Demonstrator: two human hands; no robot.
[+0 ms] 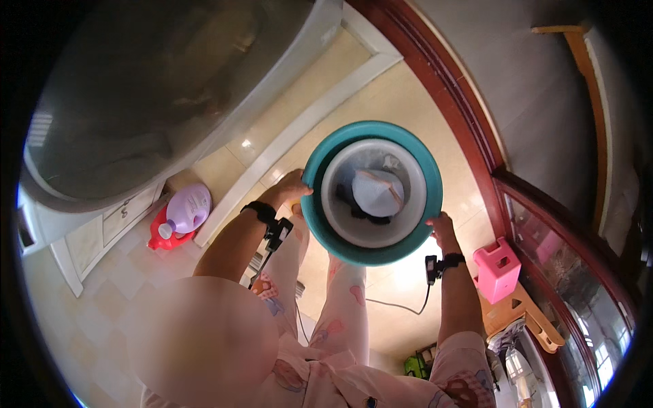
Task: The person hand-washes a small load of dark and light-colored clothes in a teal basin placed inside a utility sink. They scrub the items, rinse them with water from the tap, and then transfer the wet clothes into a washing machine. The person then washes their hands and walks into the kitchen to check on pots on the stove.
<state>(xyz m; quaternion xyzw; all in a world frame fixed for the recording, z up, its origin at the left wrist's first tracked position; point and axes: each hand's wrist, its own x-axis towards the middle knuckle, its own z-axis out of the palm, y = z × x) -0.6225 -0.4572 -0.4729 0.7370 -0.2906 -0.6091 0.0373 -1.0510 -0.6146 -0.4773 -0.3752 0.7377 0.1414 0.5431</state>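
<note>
A teal plastic basin (375, 259) is held out in front of me, above the tiled floor. Nested inside it is a smaller white basin (331, 219). In the white basin lie a pale, light-coloured bundle that looks like folded cloth (377, 196) and something dark partly hidden under it. My left hand (293, 187) grips the teal rim on the left side, thumb over the edge. On the lower right side of the same rim, my right hand (443, 229) has its hold. The fingers under the basin are hidden on both sides.
A dark, glossy rounded surface (153, 102) fills the upper left. Purple (191, 206) and red (159, 229) plastic bottles stand beside a white drawer cabinet (122, 217). Right are a dark red door frame (474, 137), a pink plastic stool (497, 273) and an orange stool (515, 311).
</note>
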